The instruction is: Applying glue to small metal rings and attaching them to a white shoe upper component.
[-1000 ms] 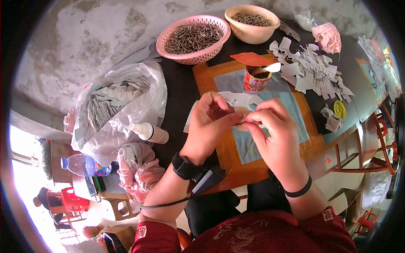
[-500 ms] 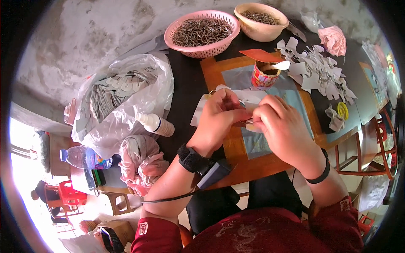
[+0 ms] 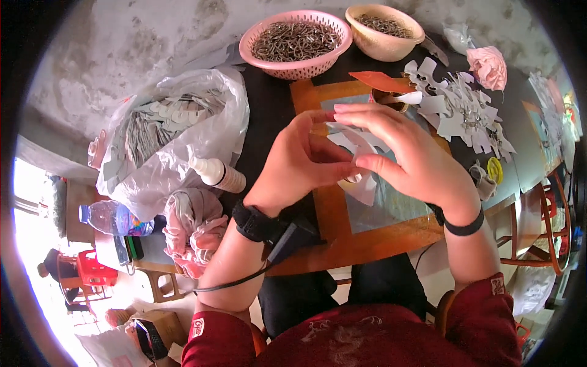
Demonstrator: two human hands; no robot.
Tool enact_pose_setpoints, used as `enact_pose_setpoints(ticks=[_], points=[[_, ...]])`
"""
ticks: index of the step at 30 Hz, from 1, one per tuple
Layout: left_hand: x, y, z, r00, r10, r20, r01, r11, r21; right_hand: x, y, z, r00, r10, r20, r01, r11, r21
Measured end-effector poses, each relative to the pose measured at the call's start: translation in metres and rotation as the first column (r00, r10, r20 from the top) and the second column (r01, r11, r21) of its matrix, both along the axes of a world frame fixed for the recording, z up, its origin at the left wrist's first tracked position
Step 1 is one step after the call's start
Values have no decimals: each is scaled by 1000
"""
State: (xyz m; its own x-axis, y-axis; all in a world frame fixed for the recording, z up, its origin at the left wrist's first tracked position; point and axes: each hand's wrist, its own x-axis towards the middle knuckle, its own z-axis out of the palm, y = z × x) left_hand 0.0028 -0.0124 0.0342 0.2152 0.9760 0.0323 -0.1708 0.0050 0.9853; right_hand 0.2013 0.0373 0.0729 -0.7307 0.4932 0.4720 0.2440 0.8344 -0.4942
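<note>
Over the middle of the table, my left hand (image 3: pixel 292 160) and my right hand (image 3: pixel 411 153) face each other with fingers curved round a thin pale cut piece (image 3: pixel 362 188). Its white, bent sheet shows between my thumbs and below them; the rest lies behind my fingers. Both thumbs press near its upper part. Just beyond my right hand stands a small cup (image 3: pixel 391 105) of brown paste, partly covered by that hand. A white spatula (image 3: pixel 408 98) rests in the cup. An orange-red flat piece (image 3: pixel 374 80) lies behind my fingertips.
Metal rings fill a pink basket (image 3: pixel 296 73) and a beige bowl (image 3: pixel 384 48) at the back. Ringed white pieces (image 3: pixel 465 113) lie right. At left are a plastic bag (image 3: pixel 229 116) of cut pieces, a white squeeze bottle (image 3: pixel 217 174), a water bottle (image 3: pixel 116 218) and a crumpled cloth (image 3: pixel 192 226).
My hands have risen and drawn nearer to me, and the fingers have spread from a tight pinch into an arch round the pale piece. The cup is now more hidden.
</note>
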Motion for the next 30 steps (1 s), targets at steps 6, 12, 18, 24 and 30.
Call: enact_pose_setpoints(ticks=[6, 12, 18, 24, 30], points=[[-5, 6, -5, 1000, 4, 15, -3, 999, -33, -6, 27, -16, 981, 186, -64, -196, 910, -365], [-10, 8, -9, 991, 137, 3, -136, 989, -62, -12, 32, -26, 978, 152, -144, -209, 670, -713], [-10, 10, -11, 994, 108, -4, -108, 994, -27, -11, 37, -32, 992, 39, -124, -95, 868, -487], [-6, 8, -14, 996, 91, 12, -89, 989, -118, -10, 31, -30, 949, -50, -310, -102, 885, -455], [-5, 6, -13, 999, -9, -42, 3, 991, -130, -9, 34, -32, 951, -14, -309, -59, 973, -224]])
